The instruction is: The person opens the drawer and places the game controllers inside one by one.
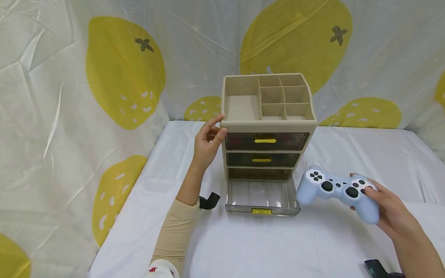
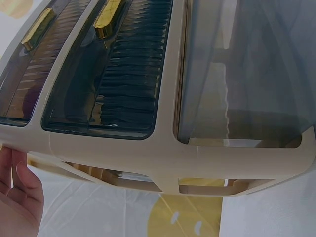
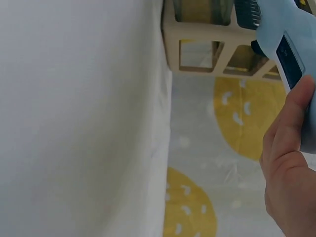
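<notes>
A beige desktop drawer organizer stands on the table, its lowest clear drawer pulled out with nothing visible inside. Two dark drawers with gold handles above it are closed. Fingertips of my left hand rest against the organizer's upper left side, thumb near the front edge; the left wrist view shows this hand beside the frame. My right hand grips a light blue game controller by its right end, off to the right of the pulled-out drawer. Some right fingers are hidden behind the controller.
A white cloth covers the table. Behind and to the left hangs a pale curtain printed with yellow lemons. The organizer's top has one large compartment and several small ones. Black straps or mounts show at both wrists.
</notes>
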{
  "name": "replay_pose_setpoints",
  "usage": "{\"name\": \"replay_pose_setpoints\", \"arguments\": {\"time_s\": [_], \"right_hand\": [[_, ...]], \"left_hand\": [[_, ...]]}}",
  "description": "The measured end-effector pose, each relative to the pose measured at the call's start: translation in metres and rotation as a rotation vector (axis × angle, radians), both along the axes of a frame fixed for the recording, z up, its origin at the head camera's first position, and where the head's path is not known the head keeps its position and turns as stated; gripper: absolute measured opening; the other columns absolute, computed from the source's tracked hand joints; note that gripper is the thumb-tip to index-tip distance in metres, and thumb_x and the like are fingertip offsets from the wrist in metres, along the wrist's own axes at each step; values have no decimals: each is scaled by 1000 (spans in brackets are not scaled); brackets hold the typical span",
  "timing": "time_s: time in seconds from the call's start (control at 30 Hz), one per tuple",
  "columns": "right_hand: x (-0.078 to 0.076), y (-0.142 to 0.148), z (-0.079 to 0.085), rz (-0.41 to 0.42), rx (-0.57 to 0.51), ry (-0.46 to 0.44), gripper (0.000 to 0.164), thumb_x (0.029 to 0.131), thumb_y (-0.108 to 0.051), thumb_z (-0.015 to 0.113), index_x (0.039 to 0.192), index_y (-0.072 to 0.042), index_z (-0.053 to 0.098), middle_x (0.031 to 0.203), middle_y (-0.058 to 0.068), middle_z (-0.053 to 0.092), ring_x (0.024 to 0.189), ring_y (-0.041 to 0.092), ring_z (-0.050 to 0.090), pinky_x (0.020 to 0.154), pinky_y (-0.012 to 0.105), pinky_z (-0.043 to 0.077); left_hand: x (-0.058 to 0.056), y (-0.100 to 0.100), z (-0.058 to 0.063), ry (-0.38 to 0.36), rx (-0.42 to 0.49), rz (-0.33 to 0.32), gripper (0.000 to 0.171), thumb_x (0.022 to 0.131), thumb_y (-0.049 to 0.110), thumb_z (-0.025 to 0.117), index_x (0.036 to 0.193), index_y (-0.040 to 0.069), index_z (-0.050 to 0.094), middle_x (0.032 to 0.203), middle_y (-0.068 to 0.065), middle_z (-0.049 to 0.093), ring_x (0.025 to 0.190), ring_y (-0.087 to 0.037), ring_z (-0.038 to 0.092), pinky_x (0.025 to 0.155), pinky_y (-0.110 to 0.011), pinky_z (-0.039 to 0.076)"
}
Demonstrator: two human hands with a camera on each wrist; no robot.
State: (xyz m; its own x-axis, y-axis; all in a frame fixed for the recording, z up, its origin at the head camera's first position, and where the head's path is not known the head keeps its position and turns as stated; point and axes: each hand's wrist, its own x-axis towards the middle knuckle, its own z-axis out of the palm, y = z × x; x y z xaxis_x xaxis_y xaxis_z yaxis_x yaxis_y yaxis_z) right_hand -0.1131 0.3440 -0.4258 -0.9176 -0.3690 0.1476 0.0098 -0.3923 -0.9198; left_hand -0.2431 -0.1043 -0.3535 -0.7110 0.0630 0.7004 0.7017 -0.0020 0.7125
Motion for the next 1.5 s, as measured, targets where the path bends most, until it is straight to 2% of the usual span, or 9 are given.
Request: {"name": "replay_pose_setpoints", "arguments": {"time_s": [0.2, 0.5, 0.9, 1.2, 1.37, 1.47, 1.5], "right_hand": [[-5, -19, 8, -28, 78, 58, 48, 105, -5, 23, 141, -15, 53, 126, 0, 58, 102, 16, 62, 78, 34, 55], [-12, -49, 19, -54, 181, 66, 45, 105, -7, 28, 140, -20, 54, 123, 0, 57, 98, 16, 62, 75, 33, 55], [-20, -78, 21, 10, 169, 5, 44, 105, -8, 32, 136, -23, 59, 123, -1, 58, 100, 16, 60, 78, 34, 54], [-25, -100, 20, -2, 232, -88, 36, 104, -13, 40, 127, -30, 62, 120, -2, 56, 100, 18, 59, 78, 37, 55], [-28, -113, 21, 4, 239, -110, 33, 104, -13, 43, 126, -30, 61, 119, 0, 54, 100, 18, 59, 78, 37, 54], [-30, -122, 23, 9, 237, -128, 30, 103, -13, 45, 126, -27, 59, 119, 2, 54, 98, 20, 61, 78, 39, 55], [-30, -125, 24, 3, 249, -139, 31, 103, -14, 45, 132, -23, 55, 120, 3, 53, 97, 21, 62, 78, 39, 55]], "left_hand": [[0, -1, -1, -3, -3, 5, 71, 89, 55, 63, 129, -4, 56, 82, 5, 56, 76, -12, 55, 66, -24, 45], [-1, -1, -2, 5, -5, 12, 71, 90, 55, 63, 128, -5, 56, 83, 3, 57, 76, -11, 55, 66, -24, 45], [0, 2, -1, 3, -1, 0, 72, 89, 56, 63, 128, -5, 56, 84, 2, 58, 77, -11, 56, 67, -25, 46], [2, 3, 0, -10, -3, 6, 73, 89, 57, 63, 128, -4, 56, 84, 4, 57, 77, -12, 56, 67, -25, 46], [2, 3, 1, -5, -4, 11, 74, 88, 58, 63, 127, -5, 57, 84, -9, 58, 77, -12, 56, 67, -25, 45], [2, 3, 1, -4, -8, 9, 73, 89, 57, 62, 128, -5, 57, 87, -19, 57, 77, -12, 56, 67, -25, 45], [2, 3, 1, -5, -9, 8, 73, 89, 57, 62, 128, -5, 57, 88, -22, 56, 77, -12, 55, 67, -25, 45]]}}
